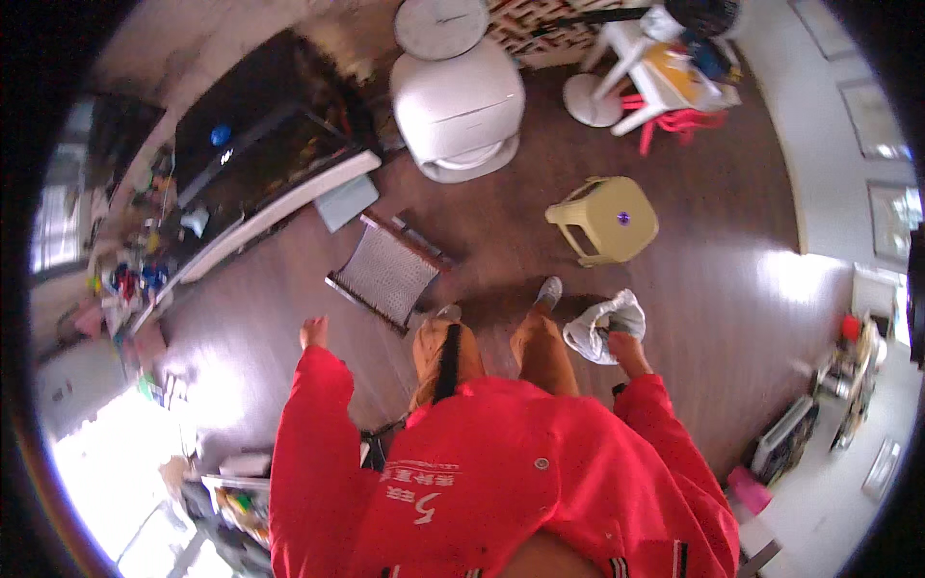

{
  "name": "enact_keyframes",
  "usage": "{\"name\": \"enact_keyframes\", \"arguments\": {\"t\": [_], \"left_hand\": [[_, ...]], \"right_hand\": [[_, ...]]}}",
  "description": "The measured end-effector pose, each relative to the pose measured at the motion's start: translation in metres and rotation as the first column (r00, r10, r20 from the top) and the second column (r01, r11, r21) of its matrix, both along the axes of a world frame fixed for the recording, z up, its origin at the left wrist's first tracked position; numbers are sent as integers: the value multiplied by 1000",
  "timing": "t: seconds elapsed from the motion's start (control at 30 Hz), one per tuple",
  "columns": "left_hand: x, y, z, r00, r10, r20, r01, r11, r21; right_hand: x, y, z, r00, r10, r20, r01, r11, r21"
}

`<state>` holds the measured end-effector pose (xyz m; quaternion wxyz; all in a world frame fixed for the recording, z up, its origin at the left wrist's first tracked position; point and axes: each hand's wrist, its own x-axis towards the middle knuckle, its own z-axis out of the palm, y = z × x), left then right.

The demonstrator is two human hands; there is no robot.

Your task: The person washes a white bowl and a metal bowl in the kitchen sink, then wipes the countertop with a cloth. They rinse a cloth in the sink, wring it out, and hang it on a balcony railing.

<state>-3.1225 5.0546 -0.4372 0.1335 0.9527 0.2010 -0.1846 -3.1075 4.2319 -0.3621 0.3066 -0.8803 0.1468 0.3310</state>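
My left hand hangs out to the left above the floor, apart from everything. Its fingers look curled closed, and nothing shows in them. On the right, my right hand grips the near rim of a white bag. The bag's mouth gapes, and its inside is dark and hard to make out. Part of the right hand's fingers is hidden at the rim. Ahead of the bag stands a beige plastic stool with a small purple mark on its seat.
A low woven-seat stool stands ahead of my legs on the dark wood floor. Beyond it are a white rounded appliance and a long cabinet at the left. A cluttered white table with red stool legs stands far right.
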Motion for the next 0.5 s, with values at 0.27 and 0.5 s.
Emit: {"name": "enact_keyframes", "arguments": {"t": [0.27, 0.5], "left_hand": [[10, -114, -39, 849, 529, -12, -528, 849, 28], [29, -123, -141, 482, 866, -129, -876, 480, -49]], "right_hand": [[193, 121, -86, 964, 262, 42, -265, 960, 88], [227, 368, -207, 850, 469, 239, -506, 853, 124]]}}
